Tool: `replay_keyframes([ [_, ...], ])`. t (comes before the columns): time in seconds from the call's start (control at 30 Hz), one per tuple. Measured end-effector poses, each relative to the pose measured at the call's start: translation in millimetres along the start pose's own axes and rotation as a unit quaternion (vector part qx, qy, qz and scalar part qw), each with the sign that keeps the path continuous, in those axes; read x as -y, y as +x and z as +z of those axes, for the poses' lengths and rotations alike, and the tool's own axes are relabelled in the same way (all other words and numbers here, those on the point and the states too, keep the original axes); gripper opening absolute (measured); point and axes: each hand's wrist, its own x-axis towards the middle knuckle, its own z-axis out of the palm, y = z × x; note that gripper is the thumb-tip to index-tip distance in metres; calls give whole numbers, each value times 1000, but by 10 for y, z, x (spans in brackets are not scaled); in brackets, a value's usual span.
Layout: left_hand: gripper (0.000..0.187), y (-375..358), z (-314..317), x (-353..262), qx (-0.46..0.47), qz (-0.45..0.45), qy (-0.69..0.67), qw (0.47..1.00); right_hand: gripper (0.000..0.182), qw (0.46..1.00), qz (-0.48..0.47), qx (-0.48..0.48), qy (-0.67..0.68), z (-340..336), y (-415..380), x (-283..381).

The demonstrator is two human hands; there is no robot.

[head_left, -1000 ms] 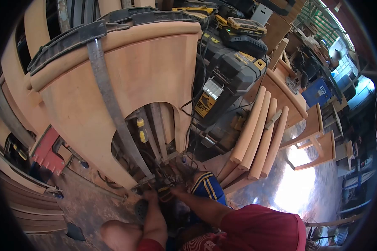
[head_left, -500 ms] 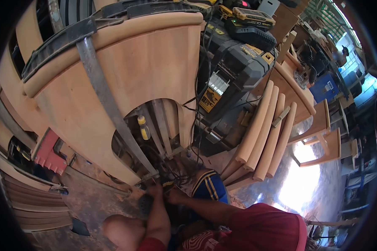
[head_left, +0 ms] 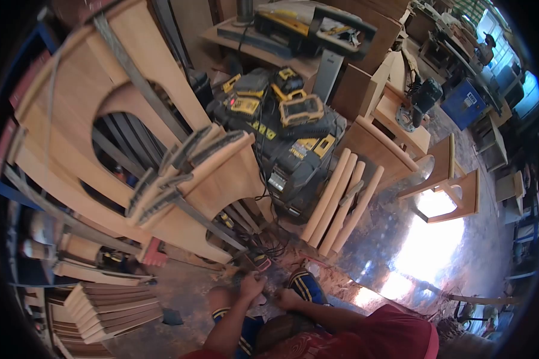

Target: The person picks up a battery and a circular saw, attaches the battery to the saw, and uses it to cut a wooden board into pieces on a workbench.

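Observation:
My left hand (head_left: pixel 253 286) is closed, fingers curled, low in the middle of the head view. Whatever it may hold is too small to make out. To its right, a short gap away, my right hand (head_left: pixel 288 300) is curled in front of my knee; its contents are hidden. Just beyond my hands a small yellow-and-red object (head_left: pixel 262 262) lies on the floor among dark cables. Ahead stands a curved wooden panel (head_left: pixel 221 182) with an arched cutout. A flat steel bar (head_left: pixel 209 224) crosses it, its lower end close to my left hand.
A larger wooden frame (head_left: pixel 60 137) leans at the left, above stacked wooden slats (head_left: pixel 111 311). Black-and-yellow tool cases (head_left: pixel 293 161) stand ahead, with a charger on top. Rounded wooden rails (head_left: pixel 341 206) lean to their right. A blue box (head_left: pixel 463 105) and wooden frames stand farther right.
The view has lifted and pulled back, showing more of the workshop. My hands have come back from the foot of the steel bar and moved apart.

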Motion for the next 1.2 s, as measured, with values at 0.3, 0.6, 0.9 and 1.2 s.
replay_keyframes([
  [0.3, 32, -374, -2170, -3113, -157, 179, -132, 962, 37, 965, 182, -148, 118, -1057, -1754, 371],
  [0.6, 88, 2461, -3074, -4924, -180, 224, 212, 934, 37, 874, 411, -189, 177, 320, -2462, -449],
  [0.9, 106, 3481, -3208, -5391, -22, 128, 286, 949, 25, 745, 489, -268, 365, 2188, -2517, -103],
  [1.2, 72, 3440, -3701, -5094, 206, 89, 87, 971, 27, 682, 490, -307, 448, 1785, -2075, 576],
])
